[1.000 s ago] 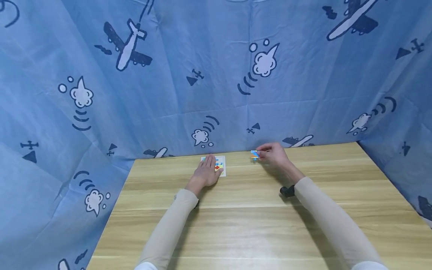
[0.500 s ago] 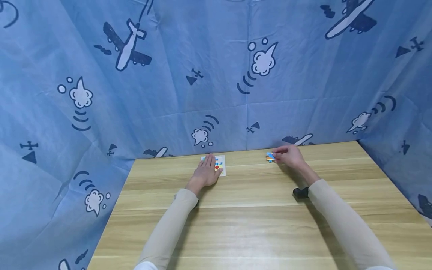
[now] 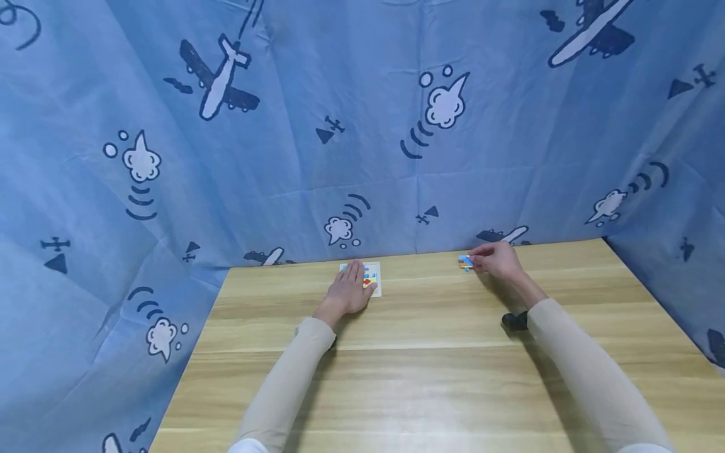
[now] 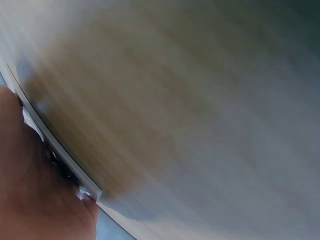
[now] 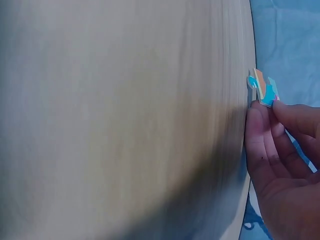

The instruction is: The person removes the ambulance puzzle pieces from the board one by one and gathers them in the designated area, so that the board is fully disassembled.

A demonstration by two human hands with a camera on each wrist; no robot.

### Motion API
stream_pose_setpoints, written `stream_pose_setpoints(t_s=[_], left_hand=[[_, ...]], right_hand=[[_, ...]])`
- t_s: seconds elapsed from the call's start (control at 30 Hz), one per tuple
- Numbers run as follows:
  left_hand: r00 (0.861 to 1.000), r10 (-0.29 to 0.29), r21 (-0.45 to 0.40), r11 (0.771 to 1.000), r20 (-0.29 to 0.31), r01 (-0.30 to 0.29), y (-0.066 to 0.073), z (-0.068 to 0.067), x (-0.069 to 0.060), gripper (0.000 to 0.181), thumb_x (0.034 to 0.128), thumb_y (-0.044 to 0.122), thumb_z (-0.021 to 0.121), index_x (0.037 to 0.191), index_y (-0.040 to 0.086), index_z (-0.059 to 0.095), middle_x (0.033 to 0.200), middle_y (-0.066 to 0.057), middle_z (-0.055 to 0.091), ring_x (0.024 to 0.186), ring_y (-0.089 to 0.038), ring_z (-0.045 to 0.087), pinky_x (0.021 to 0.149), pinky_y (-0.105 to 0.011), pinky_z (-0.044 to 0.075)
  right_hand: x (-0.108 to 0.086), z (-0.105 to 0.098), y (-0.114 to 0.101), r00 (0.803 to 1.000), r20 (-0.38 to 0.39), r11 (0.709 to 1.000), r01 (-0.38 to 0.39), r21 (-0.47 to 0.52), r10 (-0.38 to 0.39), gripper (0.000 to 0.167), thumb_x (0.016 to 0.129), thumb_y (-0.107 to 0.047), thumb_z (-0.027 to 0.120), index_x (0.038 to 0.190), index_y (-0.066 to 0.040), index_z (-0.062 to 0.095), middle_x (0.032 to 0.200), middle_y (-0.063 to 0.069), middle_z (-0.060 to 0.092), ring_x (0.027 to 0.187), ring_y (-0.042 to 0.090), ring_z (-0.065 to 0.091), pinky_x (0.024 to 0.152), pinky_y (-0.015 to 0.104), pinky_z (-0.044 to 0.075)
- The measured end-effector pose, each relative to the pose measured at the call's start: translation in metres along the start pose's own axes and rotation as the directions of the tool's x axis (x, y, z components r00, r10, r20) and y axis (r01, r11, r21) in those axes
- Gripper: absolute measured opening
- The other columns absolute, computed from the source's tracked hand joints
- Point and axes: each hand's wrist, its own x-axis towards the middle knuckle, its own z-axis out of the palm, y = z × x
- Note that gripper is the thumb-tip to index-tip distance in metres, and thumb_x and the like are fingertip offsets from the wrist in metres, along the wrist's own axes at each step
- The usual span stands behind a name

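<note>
Right hand has shifted right along the tabletop's far edge, thumb and fingertips pinching the puzzle piece, so piece now sits further from the board, unseated. Left hand flat on board near far edge, fingers together, hiding much of it. Can't tell if piece touches tabletop; left wrist view blurry.
</note>
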Motion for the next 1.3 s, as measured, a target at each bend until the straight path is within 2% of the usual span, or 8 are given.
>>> stream_pose_setpoints(t_s=[0.17, 0.27, 0.5, 0.63, 0.8, 1.0, 1.13, 1.3], left_hand=[[1.000, 0.000, 0.005, 1.000, 0.004, 0.000, 0.002, 0.003, 0.000, 0.076, 0.1135, 0.053, 0.018, 0.169, 0.004, 0.003, 0.179, -0.013, -0.002, 0.168, -0.028, 0.000, 0.138, -0.042, 0.009], [1.000, -0.008, 0.015, 1.000, 0.005, 0.008, 0.002, 0.002, 0.000, 0.076, 0.1134, 0.054, 0.016, 0.169, 0.004, 0.002, 0.179, -0.012, -0.003, 0.168, -0.027, -0.001, 0.138, -0.042, 0.008], [1.000, -0.019, 0.006, 1.000, 0.006, 0.019, 0.001, 0.002, 0.004, 0.075, 0.1135, 0.053, 0.016, 0.169, 0.005, 0.003, 0.179, -0.012, -0.003, 0.168, -0.027, -0.001, 0.138, -0.042, 0.008], [1.000, -0.022, 0.014, 1.000, 0.005, 0.022, 0.002, 0.001, 0.001, 0.076, 0.1132, 0.054, 0.016, 0.169, 0.006, 0.001, 0.180, -0.011, -0.004, 0.168, -0.026, -0.001, 0.138, -0.041, 0.008], [1.000, -0.022, 0.006, 1.000, 0.003, 0.022, 0.001, 0.002, 0.004, 0.076, 0.1133, 0.054, 0.017, 0.169, 0.005, 0.002, 0.179, -0.011, -0.004, 0.168, -0.027, -0.002, 0.138, -0.042, 0.008], [0.998, -0.035, 0.011, 0.999, 0.046, 0.034, -0.001, 0.005, 0.011, 0.077, 0.1126, 0.056, 0.014, 0.168, 0.007, -0.006, 0.178, -0.009, -0.013, 0.167, -0.025, -0.010, 0.138, -0.042, 0.001], [1.000, -0.020, -0.001, 1.000, 0.016, 0.020, 0.000, 0.002, 0.008, 0.077, 0.1132, 0.054, 0.018, 0.169, 0.005, -0.001, 0.179, -0.012, -0.007, 0.168, -0.027, -0.004, 0.138, -0.042, 0.006], [0.998, 0.007, -0.044, 0.999, -0.060, -0.010, -0.004, -0.001, 0.005, 0.078, 0.1130, 0.052, 0.028, 0.168, 0.000, 0.011, 0.178, -0.017, 0.009, 0.167, -0.031, 0.009, 0.137, -0.046, 0.016]], right_hand=[[-0.002, -0.005, 0.004, 1.000, 0.025, 0.999, -0.010, -0.034, 0.010, 0.029, 0.104, -0.008, 0.063, 0.122, 0.014, 0.070, 0.110, 0.031, 0.076, 0.078, 0.015, 0.076, 0.070, 0.025, 0.065], [-0.001, -0.006, 0.003, 1.000, 0.019, 0.998, -0.016, -0.064, 0.018, 0.029, 0.104, -0.009, 0.063, 0.122, 0.013, 0.071, 0.112, 0.031, 0.076, 0.082, 0.021, 0.077, 0.072, 0.028, 0.065], [0.000, 0.001, 0.002, 0.997, -0.069, 0.980, 0.003, -0.197, -0.017, 0.025, 0.097, -0.015, 0.071, 0.111, 0.005, 0.079, 0.113, 0.027, 0.077, 0.108, 0.036, 0.069, 0.079, 0.029, 0.053], [0.000, 0.007, -0.001, 0.995, -0.097, 0.973, 0.015, -0.229, -0.039, 0.022, 0.094, -0.013, 0.074, 0.105, 0.004, 0.080, 0.107, 0.024, 0.079, 0.102, 0.034, 0.068, 0.075, 0.026, 0.049], [0.001, 0.010, -0.004, 0.991, -0.133, 0.971, -0.014, -0.239, -0.019, 0.020, 0.092, -0.012, 0.073, 0.103, 0.005, 0.080, 0.101, 0.022, 0.079, 0.092, 0.029, 0.065, 0.070, 0.024, 0.046], [0.002, 0.011, -0.004, 0.987, -0.159, 0.971, -0.041, -0.235, 0.003, 0.023, 0.093, -0.014, 0.070, 0.103, 0.004, 0.080, 0.103, 0.024, 0.078, 0.093, 0.032, 0.066, 0.072, 0.028, 0.048], [0.002, 0.010, -0.003, 0.986, -0.169, 0.974, -0.041, -0.222, 0.003, 0.024, 0.093, -0.012, 0.068, 0.105, 0.006, 0.079, 0.105, 0.026, 0.078, 0.096, 0.034, 0.068, 0.073, 0.029, 0.049], [0.002, 0.013, -0.013, 0.988, -0.156, 0.983, -0.017, -0.183, -0.012, 0.026, 0.095, -0.013, 0.065, 0.107, 0.006, 0.078, 0.108, 0.026, 0.077, 0.096, 0.033, 0.069, 0.071, 0.024, 0.048]])
